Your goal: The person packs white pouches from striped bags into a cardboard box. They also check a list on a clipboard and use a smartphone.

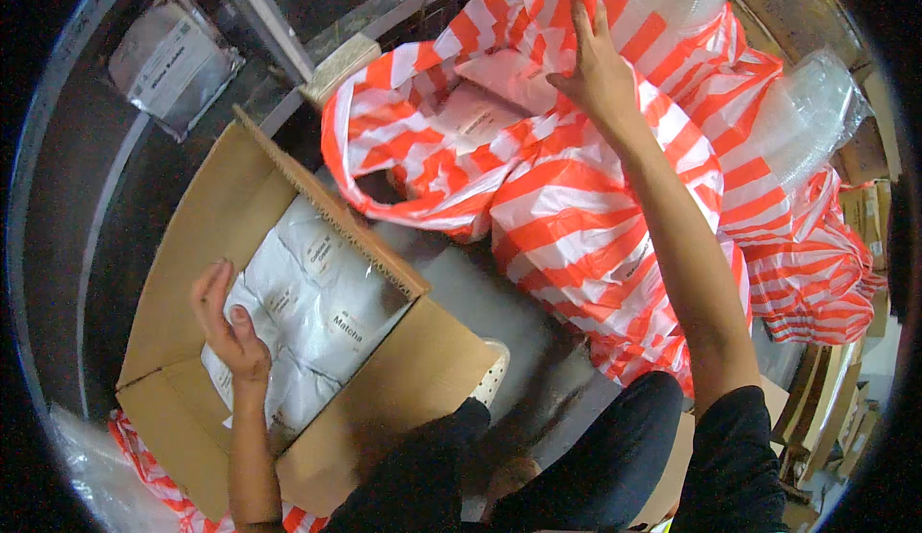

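Observation:
An open cardboard box (384, 379) stands at the lower left, with several white labelled pouches (312, 274) packed inside it. My left hand (230, 327) hovers over the pouches near the box's left side, its fingers apart and holding nothing. To the right, a red-and-white striped plastic bag (576, 235) lies with its mouth spread wide. Pale pouches (480, 115) show inside the mouth. My right hand (597, 77) is at the far right rim of this bag, fingers stretched out along the plastic and thumb apart. The fingertips reach a raised loop of the bag and are partly hidden there.
A silvery labelled pouch (178, 62) lies on the dark surface at the upper left. More striped bags (807, 274) and clear bubble wrap (812, 115) are heaped at the right. Cardboard boxes (797, 5) stand behind them. My legs (595, 456) are close below the box and bag.

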The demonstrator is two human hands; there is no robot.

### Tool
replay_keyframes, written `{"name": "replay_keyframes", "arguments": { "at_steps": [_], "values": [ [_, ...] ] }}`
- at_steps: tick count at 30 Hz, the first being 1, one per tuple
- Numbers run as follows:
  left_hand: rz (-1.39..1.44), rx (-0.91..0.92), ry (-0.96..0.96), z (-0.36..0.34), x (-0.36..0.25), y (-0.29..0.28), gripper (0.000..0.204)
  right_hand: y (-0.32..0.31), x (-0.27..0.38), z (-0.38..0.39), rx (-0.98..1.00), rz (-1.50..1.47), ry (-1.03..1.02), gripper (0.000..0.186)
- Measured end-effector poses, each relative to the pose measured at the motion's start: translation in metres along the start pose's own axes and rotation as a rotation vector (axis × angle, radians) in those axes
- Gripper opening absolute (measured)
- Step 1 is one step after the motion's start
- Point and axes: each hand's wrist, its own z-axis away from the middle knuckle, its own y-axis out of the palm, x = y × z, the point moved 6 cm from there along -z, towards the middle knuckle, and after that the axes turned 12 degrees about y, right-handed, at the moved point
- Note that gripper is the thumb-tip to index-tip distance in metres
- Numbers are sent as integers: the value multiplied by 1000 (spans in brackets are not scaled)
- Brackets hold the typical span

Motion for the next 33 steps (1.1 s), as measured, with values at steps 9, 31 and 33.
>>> {"name": "replay_keyframes", "arguments": {
  "at_steps": [9, 31, 33],
  "values": [
    [578, 600, 319, -219, -135, 168, 27, -5, -69, 56, -187, -672, 292, 122],
    [1386, 394, -919, -206, -124, 529, 25, -5, -68, 70, 158, -679, 405, 137],
    [1379, 423, -955, -207, -115, 511, 22, -5, -67, 71, 113, -671, 402, 133]
  ]
}}
